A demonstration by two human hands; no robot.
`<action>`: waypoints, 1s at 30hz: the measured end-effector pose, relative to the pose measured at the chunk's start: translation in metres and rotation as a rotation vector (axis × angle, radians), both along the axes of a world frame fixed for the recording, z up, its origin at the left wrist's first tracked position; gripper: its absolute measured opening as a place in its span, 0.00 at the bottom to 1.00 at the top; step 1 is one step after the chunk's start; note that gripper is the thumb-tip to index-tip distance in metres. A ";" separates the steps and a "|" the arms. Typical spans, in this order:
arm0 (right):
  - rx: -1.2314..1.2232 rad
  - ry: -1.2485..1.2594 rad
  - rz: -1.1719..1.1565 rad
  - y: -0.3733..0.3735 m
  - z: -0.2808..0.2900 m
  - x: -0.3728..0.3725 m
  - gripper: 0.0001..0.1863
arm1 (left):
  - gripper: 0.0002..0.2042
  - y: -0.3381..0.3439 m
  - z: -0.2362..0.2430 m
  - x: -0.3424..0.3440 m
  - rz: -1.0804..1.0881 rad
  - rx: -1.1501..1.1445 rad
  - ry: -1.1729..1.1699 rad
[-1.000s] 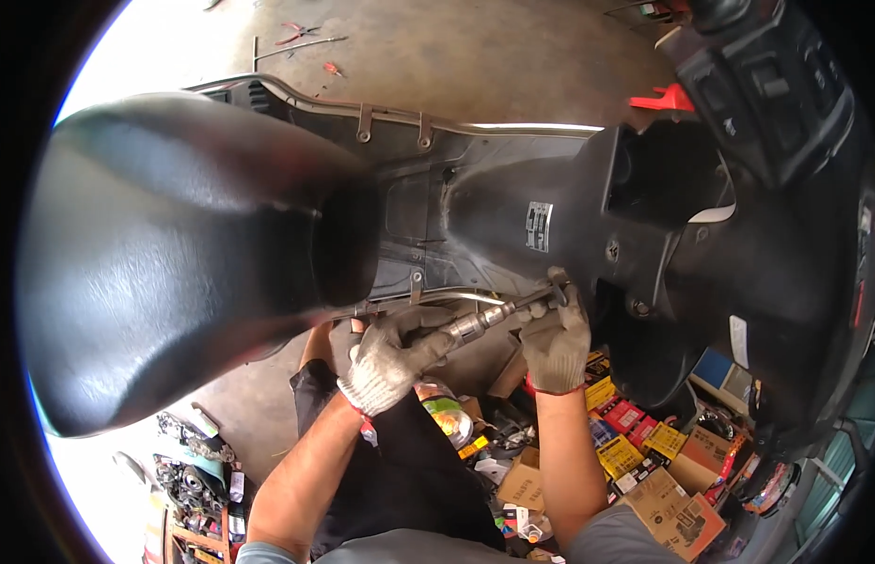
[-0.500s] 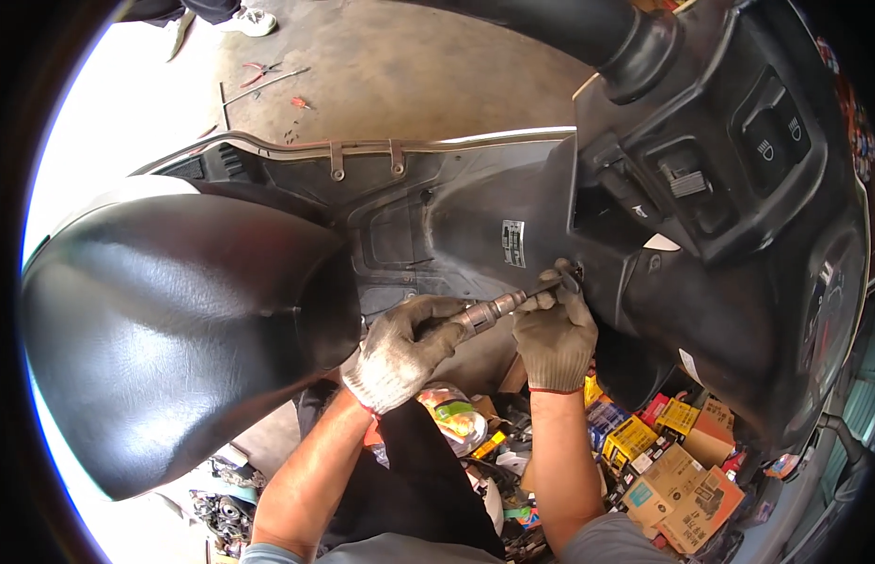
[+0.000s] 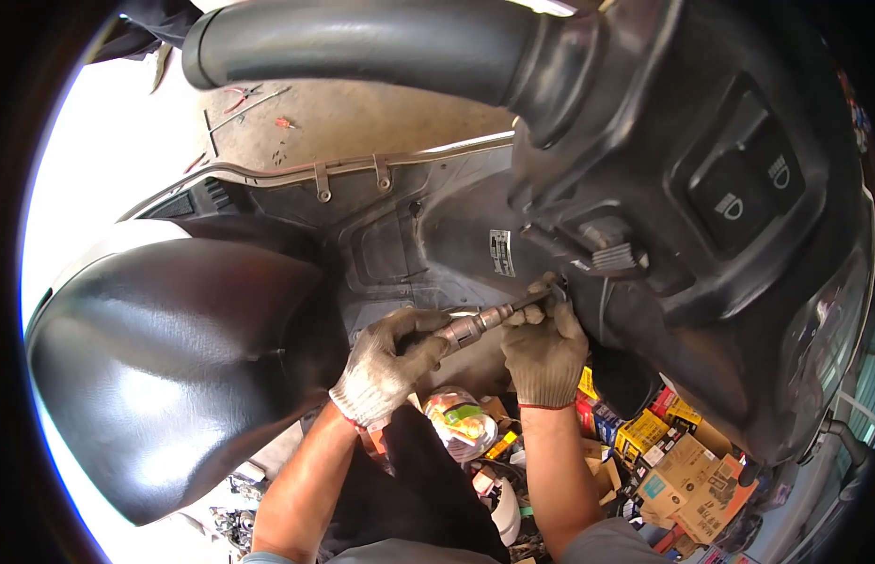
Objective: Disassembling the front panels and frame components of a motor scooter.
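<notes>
My left hand, in a grey knit work glove, is closed round the rear of a cylindrical metal driver tool with a slim dark shaft. The tool slants up to the right. The gloved fingers of my right hand pinch the shaft near its tip. That tip is against or close to the dark inner leg panel of a scooter; my fingers hide the exact contact point. A small silver label sits on the centre hump just left of the tip.
The black seat fills the left side. A handlebar grip and switch housing overhang from the upper right. Cardboard boxes and packages lie below right. Red-handled pliers and a thin rod lie on the far floor.
The handlebar has come further left and larger into view, now covering part of the far floor. Both hands keep their hold on the driver tool and appear slightly further left and lower.
</notes>
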State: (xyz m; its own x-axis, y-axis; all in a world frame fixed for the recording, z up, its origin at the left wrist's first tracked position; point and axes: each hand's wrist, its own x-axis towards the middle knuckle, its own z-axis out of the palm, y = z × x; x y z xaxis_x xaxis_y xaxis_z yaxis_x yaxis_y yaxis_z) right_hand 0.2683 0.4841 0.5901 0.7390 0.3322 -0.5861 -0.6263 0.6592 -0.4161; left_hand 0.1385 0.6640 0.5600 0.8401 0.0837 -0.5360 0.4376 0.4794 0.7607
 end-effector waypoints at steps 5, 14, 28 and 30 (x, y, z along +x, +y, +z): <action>-0.073 -0.058 0.041 0.023 0.016 -0.004 0.13 | 0.16 0.003 0.003 -0.001 0.024 -0.045 0.022; -0.157 0.009 0.017 0.013 0.008 -0.013 0.11 | 0.17 0.011 0.014 0.008 -0.057 0.208 0.036; -0.555 -0.194 0.208 0.032 -0.020 -0.032 0.13 | 0.13 -0.022 0.000 -0.002 0.560 -0.114 0.179; -0.461 -0.159 0.206 0.034 -0.020 -0.034 0.13 | 0.14 -0.022 -0.001 -0.001 0.608 -0.222 0.292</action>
